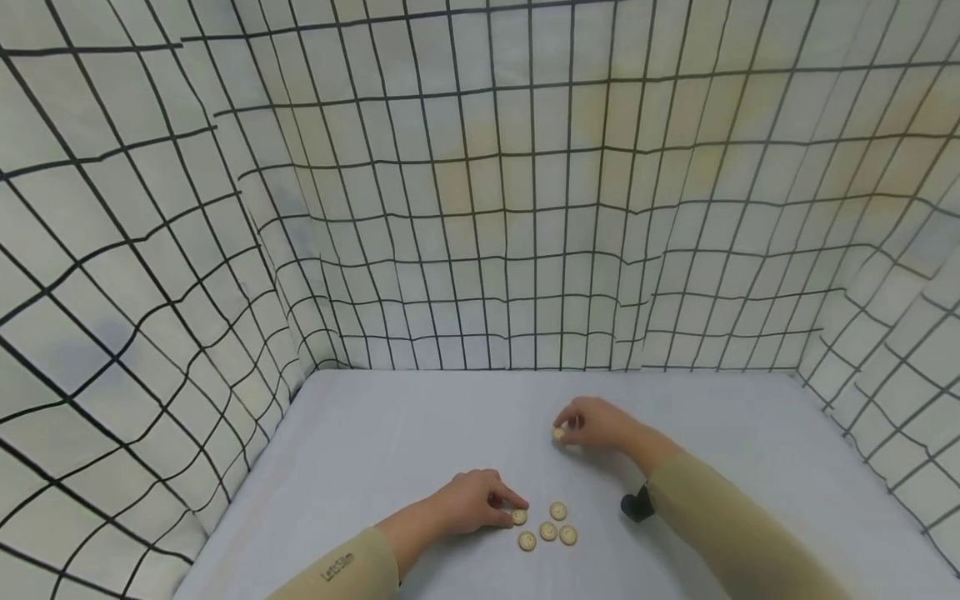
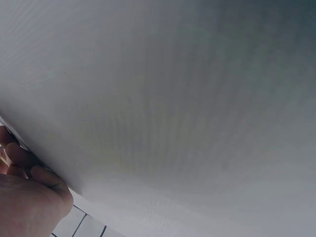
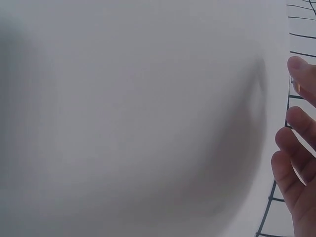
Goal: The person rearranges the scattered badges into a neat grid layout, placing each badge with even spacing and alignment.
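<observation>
My right hand (image 1: pixel 596 423) pinches a round beige button (image 1: pixel 558 433) between thumb and fingertips, in the middle of the white table, farther from me than the others. In the right wrist view only part of that hand (image 3: pixel 298 143) shows at the right edge, its other fingers loosely bent. Nearer to me, the thumb and index finger of my left hand (image 1: pixel 472 502) close on another button (image 1: pixel 519 517) on the tabletop. Just right of it lie several similar buttons (image 1: pixel 548 531) in a loose group. The left wrist view catches the curled left hand (image 2: pixel 32 197) at its lower left, its button hidden.
The white table (image 1: pixel 405 433) stretches around both hands. White walls with a black grid (image 1: pixel 510 208) stand behind it and at both sides. A small black device (image 1: pixel 637 504) is strapped at the right wrist, beside the sleeve (image 1: pixel 720 517).
</observation>
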`<state>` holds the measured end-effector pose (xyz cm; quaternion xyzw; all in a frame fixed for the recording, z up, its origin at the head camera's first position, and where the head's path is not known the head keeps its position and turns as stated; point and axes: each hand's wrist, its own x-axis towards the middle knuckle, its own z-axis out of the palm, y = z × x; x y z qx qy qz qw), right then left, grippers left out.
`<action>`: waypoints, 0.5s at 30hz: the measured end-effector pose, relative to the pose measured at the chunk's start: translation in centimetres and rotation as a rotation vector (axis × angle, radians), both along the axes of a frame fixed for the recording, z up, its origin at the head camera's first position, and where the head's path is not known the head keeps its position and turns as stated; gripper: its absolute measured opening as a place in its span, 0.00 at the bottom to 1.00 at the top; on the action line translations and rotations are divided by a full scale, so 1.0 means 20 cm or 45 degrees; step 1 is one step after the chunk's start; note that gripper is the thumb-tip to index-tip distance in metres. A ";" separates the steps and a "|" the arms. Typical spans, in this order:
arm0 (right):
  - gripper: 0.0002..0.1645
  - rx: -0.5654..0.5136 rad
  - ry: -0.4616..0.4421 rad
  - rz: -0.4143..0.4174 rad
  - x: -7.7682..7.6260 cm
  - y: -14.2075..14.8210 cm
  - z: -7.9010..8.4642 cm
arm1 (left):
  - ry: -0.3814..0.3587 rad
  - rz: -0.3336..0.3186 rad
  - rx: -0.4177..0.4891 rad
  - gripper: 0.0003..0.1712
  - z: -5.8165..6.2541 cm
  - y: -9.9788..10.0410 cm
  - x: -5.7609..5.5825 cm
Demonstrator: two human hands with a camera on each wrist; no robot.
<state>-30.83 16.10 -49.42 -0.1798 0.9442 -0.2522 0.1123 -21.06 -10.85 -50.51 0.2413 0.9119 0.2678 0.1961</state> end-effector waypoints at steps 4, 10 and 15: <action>0.12 -0.021 0.006 0.016 -0.05 -0.04 -0.01 | 0.003 -0.012 -0.009 0.15 0.01 0.00 0.00; 0.12 -0.020 0.014 0.053 -0.09 -0.11 -0.02 | 0.004 -0.020 -0.010 0.15 0.01 0.00 0.00; 0.12 -0.011 0.018 0.026 -0.11 -0.15 -0.04 | 0.003 -0.023 -0.005 0.15 0.00 0.00 -0.01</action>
